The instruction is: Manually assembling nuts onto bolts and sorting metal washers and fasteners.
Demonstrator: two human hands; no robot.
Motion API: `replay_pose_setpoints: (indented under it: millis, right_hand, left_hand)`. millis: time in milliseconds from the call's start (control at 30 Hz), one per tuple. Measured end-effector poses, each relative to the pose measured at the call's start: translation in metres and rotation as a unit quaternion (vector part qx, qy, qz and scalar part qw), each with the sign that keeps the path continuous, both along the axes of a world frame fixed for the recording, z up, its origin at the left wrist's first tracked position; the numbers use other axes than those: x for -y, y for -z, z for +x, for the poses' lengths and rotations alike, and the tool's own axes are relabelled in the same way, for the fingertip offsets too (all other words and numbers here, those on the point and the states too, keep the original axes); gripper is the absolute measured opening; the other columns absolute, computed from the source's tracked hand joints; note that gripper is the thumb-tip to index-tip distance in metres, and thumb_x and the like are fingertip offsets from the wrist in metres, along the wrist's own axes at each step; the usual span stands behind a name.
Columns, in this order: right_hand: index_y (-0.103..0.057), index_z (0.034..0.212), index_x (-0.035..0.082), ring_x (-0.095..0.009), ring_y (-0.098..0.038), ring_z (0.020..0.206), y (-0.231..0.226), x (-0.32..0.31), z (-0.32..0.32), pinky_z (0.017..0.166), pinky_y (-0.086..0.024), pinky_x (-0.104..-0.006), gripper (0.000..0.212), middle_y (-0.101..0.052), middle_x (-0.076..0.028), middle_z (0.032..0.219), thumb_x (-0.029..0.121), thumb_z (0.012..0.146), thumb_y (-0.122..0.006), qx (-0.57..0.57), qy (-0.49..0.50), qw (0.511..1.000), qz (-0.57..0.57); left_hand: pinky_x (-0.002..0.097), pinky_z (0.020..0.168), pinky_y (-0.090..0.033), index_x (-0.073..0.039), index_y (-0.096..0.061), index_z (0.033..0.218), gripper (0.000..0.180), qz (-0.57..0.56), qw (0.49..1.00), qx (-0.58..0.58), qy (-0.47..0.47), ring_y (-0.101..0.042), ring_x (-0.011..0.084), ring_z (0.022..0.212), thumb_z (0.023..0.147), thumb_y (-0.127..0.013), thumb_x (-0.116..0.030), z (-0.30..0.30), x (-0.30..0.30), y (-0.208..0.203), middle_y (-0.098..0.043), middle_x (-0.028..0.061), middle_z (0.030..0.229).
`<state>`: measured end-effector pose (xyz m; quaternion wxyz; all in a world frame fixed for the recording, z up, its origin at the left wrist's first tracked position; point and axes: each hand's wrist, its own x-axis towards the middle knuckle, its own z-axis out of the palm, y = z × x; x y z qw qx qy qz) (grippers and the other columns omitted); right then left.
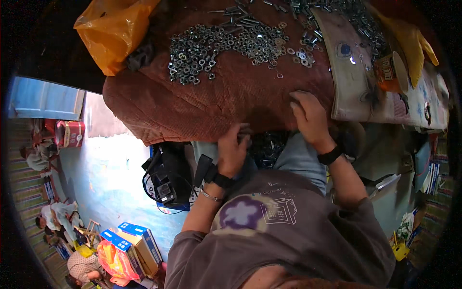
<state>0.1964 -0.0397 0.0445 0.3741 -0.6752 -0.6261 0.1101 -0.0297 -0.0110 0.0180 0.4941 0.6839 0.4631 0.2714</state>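
Hands first: the left hand sits at the near edge of the worktop, fingers curled in over something small and dark, though I can't tell what's pinched in there or whether anything is. The right hand lies palm-down right on that near edge, fingers spread flat and holding nothing. Both wrists wear dark bands. Between the knees, just under the edge, there's a dark heap of metal parts, too dim to tell what kind. Looks to me like a sorting or pairing job mid-flow, and I'd guess the next bit needs a reach toward the far side for more pieces. Further out, on the rust-brown cloth covering the worktop, a big scatter of nuts sits toward the far edge, with washers to its right and bolts beyond. An orange plastic bag is at the far left corner, a tin can and a yellow rubber glove toward the right side. Off to the left, lower down, there's a blue floor with coloured boxes and people sitting.
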Motion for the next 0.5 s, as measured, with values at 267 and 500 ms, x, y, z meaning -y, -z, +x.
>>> replay_pose_setpoints:
  millis: [267,500]
  right_hand:
    - [-0.057,0.102,0.002,-0.035,-0.049,0.107,0.008,-0.060,-0.002,0.093,-0.037,-0.0419,0.023,-0.055,-0.017,0.113,0.008,0.080,-0.056,0.074,-0.105,0.987,0.096]
    - [-0.056,0.102,0.000,-0.037,-0.048,0.110,0.008,-0.086,0.006,0.099,-0.033,-0.0454,0.022,-0.053,-0.021,0.117,0.007,0.082,-0.052,0.002,-0.141,0.988,0.063]
  left_hand:
    - [0.0335,0.077,-0.052,0.004,-0.046,0.107,0.022,-0.156,0.943,0.284,-0.073,-0.061,0.0236,0.088,0.085,-0.047,0.005,0.019,-0.050,-0.037,-0.059,0.0181,0.102]
    - [0.0376,0.082,-0.052,0.004,-0.045,0.107,0.026,-0.184,0.903,0.376,-0.096,-0.060,0.0291,0.093,0.082,-0.051,0.006,0.037,-0.070,-0.046,-0.056,0.0197,0.106]
